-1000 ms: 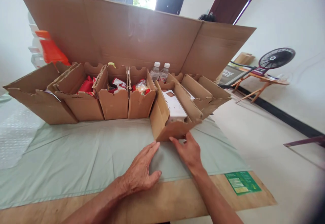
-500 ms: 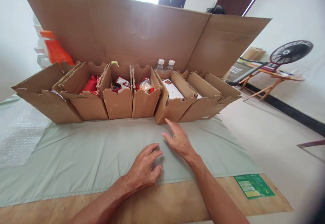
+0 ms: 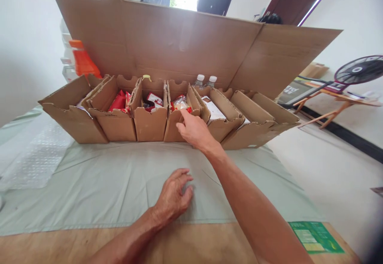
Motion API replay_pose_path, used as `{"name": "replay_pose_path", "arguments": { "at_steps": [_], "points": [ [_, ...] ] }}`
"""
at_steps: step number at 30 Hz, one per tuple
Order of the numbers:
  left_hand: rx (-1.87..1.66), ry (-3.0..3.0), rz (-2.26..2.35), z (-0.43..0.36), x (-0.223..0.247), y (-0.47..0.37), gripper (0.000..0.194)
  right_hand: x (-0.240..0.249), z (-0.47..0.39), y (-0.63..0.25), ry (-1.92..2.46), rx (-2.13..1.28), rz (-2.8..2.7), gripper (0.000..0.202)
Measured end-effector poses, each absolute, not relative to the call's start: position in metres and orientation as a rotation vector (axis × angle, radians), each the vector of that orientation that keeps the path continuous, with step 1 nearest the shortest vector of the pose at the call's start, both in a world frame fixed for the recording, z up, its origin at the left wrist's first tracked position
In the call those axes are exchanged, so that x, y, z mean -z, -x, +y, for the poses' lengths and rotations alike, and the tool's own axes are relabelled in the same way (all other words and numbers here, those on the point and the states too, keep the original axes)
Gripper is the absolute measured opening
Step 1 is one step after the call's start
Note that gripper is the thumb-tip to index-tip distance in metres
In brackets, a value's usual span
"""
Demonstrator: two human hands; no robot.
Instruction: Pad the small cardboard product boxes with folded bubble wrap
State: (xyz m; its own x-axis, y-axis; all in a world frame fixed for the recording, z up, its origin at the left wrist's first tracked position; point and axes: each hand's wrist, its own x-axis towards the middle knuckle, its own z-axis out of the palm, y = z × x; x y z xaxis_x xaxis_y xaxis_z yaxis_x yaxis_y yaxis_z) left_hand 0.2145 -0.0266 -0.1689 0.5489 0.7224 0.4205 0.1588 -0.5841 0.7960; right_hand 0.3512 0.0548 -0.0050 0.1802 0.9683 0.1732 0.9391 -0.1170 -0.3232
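Clock centred on left hand (image 3: 175, 192): fingers loosely curled, holding nothing visible. Right hand (image 3: 196, 130), 1 o'clock: index tip at front rim of cardboard box (image 3: 172, 130) at 12, hiding its front-right; other fingers hidden, can't tell if gripping. Packet (image 3: 180, 101) inside partly hidden. Clear bottles (image 3: 211, 82), 1 o'clock: lower parts blocked. Cardboard panel (image 3: 185, 40), 12, blocks background. Fan (image 3: 357, 70), 2 o'clock, cut off.

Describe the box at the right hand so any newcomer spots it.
Find the tall cardboard panel; a row of open boxes stands before it. In the row's middle, with the right hand at its front rim, is the box. Unlike its neighbours, it holds a clear packet with red parts.
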Motion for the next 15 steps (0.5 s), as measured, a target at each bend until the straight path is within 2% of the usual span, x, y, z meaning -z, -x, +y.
{"name": "replay_pose_path", "arguments": {
  "at_steps": [3,9,12,15],
  "points": [
    [-1.149,-2.004,0.81,-0.012,0.159,-0.208,0.025,0.008,0.06,-0.349,2.135,-0.086,-1.789,0.024],
    [-1.385,-1.93,1.004,-0.012,0.109,-0.142,0.02,0.014,-0.051,-0.344,2.05,-0.146,-1.814,0.024],
    [-1.327,-1.945,1.134,-0.027,0.102,-0.1,0.019,0.017,-0.132,-0.361,1.861,-0.25,-1.854,0.026],
    [-1.2,-1.916,1.184,-0.04,0.111,-0.079,0.021,0.028,-0.201,-0.401,1.937,-0.247,-1.678,0.031]
  ]
}}
